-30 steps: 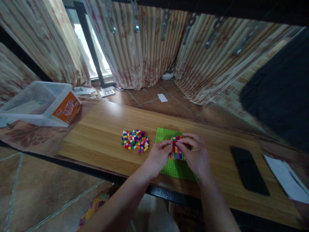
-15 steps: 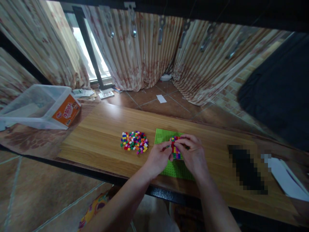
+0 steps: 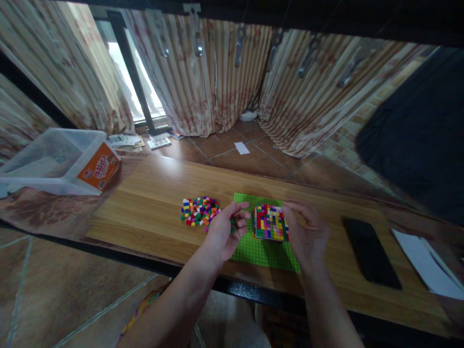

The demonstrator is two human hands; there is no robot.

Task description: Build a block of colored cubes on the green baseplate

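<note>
On the tabletop [image 3: 152, 203], a squarish brick block [image 3: 268, 223] parallels its baseplate [image 3: 266, 260], the grips of left hand [image 3: 225, 231] and right hand [image 3: 309, 233] unclear.

Flat on the tabletop [image 3: 145, 208], a green studded baseplate [image 3: 264, 256]. Carries a raised, squarish block of bricks [image 3: 268, 224] in mixed red, yellow, purple, green and white. Left of the baseplate, small loose bricks [image 3: 197, 210], many-coloured, heaped together, lower right partly hidden.
</note>
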